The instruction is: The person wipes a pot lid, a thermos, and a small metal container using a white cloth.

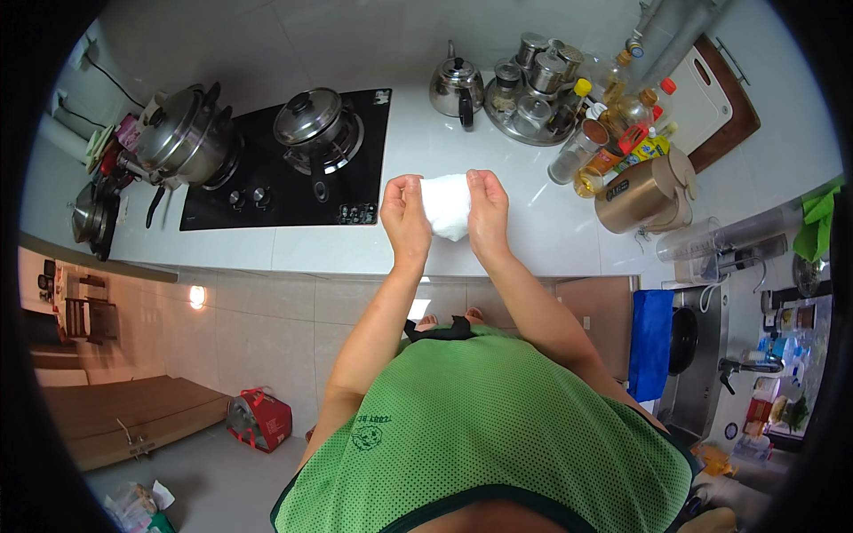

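Note:
A white cloth or paper towel [446, 203] is stretched between my two hands above the white countertop. My left hand [406, 216] grips its left edge, thumb on top and fingers curled. On the opposite edge, my right hand [488, 213] pinches it in the same way. The cloth's lower edge hangs in a slight point. Whether it is fabric or paper I cannot tell. To the left of my hands lies a black gas hob [266, 200], with a lidded steel saucepan [308, 120] on its right burner. Behind them stands a steel kettle [457, 86].
A large steel steamer pot [180, 143] occupies the left burner. At the back right are a round tray [506, 126] of condiment jars, several bottles [610, 156] and a gold thermos jug [640, 190]. A sink [706, 360] lies right, a red bag [266, 420] on the floor.

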Available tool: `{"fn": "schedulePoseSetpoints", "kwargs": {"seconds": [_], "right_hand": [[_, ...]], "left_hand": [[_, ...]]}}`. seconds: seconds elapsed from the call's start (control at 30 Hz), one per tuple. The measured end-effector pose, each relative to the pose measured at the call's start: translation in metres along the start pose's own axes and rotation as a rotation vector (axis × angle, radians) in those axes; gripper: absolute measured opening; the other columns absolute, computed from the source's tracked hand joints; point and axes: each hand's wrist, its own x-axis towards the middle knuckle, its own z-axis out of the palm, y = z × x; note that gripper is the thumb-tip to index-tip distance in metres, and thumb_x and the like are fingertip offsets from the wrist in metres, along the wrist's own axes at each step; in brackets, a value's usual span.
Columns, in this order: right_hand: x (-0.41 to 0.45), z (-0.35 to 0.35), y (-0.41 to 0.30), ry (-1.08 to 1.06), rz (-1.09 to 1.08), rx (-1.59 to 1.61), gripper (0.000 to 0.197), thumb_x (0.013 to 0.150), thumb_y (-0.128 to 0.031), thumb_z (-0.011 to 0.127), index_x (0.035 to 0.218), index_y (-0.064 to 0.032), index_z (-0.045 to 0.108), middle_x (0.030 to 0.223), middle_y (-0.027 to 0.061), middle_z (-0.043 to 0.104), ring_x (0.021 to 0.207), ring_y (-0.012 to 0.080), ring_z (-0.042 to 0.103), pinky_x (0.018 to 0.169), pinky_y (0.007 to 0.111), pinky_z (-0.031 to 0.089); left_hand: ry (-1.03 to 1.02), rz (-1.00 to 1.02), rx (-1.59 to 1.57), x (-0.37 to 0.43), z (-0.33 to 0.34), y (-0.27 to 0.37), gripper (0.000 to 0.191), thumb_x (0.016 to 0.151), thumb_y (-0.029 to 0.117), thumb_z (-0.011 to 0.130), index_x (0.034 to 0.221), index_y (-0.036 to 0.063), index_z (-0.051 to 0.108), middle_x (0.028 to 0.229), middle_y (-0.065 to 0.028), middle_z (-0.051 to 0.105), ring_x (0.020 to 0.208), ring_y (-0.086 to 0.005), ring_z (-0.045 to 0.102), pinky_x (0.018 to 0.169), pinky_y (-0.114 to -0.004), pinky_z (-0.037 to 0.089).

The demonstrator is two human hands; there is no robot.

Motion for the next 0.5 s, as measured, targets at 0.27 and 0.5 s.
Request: {"fn": "schedulePoseSetpoints", "kwargs": {"seconds": [0.27, 0.5], "right_hand": [[-0.001, 0.0, -0.005, 0.01, -0.169, -0.178, 0.021, 0.09, -0.019, 0.048, 0.081, -0.0008, 0.052, 0.069, -0.0003, 0.05, 0.065, 0.0059, 0.042, 0.06, 0.021, 0.038], [0.008, -0.004, 0.004, -0.084, -0.047, -0.131, 0.022, 0.089, -0.02, 0.049, 0.08, -0.001, 0.053, 0.066, -0.0012, 0.049, 0.062, 0.006, 0.042, 0.058, 0.022, 0.038]], "left_hand": [[-0.016, -0.031, -0.018, -0.001, -0.003, 0.004, 0.027, 0.092, 0.022, 0.044, 0.107, 0.0018, 0.052, 0.081, -0.0011, 0.055, 0.073, -0.0068, 0.049, 0.068, -0.022, 0.04], [-0.205, -0.633, -0.116, 0.005, -0.024, 0.002, 0.042, 0.091, 0.037, 0.042, 0.109, 0.0005, 0.055, 0.083, -0.0043, 0.059, 0.073, -0.0102, 0.054, 0.07, -0.023, 0.043]]}}
